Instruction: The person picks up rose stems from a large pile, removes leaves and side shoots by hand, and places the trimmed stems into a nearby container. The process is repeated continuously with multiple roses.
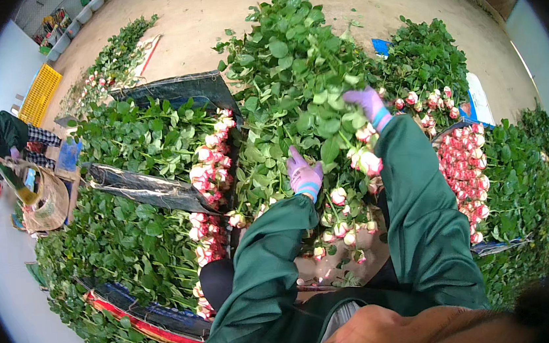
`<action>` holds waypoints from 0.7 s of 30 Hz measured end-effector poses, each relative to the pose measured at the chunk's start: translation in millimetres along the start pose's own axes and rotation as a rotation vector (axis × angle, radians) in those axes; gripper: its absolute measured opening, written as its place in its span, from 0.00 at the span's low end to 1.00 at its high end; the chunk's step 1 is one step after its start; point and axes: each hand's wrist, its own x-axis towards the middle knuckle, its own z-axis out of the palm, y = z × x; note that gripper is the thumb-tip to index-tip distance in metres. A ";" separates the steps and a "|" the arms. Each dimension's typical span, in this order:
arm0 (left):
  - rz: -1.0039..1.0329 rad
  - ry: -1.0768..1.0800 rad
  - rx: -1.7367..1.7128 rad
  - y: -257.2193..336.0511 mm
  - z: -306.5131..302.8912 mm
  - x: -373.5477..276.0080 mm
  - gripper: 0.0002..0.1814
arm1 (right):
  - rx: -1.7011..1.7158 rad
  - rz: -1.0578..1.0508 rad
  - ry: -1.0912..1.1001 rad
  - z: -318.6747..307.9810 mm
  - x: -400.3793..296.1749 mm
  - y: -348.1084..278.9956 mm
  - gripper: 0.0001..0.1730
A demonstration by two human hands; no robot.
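A large heap of cut roses with leafy green stems (289, 66) lies in front of me, its pink-edged white blooms toward my body. My left hand (304, 176), in a light purple glove, is over the leaves with fingers apart and nothing seen in it. My right hand (367, 103), gloved alike, is at the heap's right side among blurred leaves. Whether it grips a stem there is hidden. Just below it, some rose blooms (367, 161) hang beside my right sleeve. More loose roses (342, 227) lie between my forearms, near my lap.
Roses lie in layers between dark sheets (147, 186) at left. Dense rows of rose heads (463, 173) are at right, with another rose pile (425, 67) beyond. At far left a co-worker (6, 140) bends near a woven sack (49, 203). A yellow crate (40, 94) leans by the wall.
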 end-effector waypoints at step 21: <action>0.224 0.097 -0.789 -13.4 -126.7 -81.3 0.39 | -0.792 0.447 -0.007 125.6 -186.5 -33.7 0.54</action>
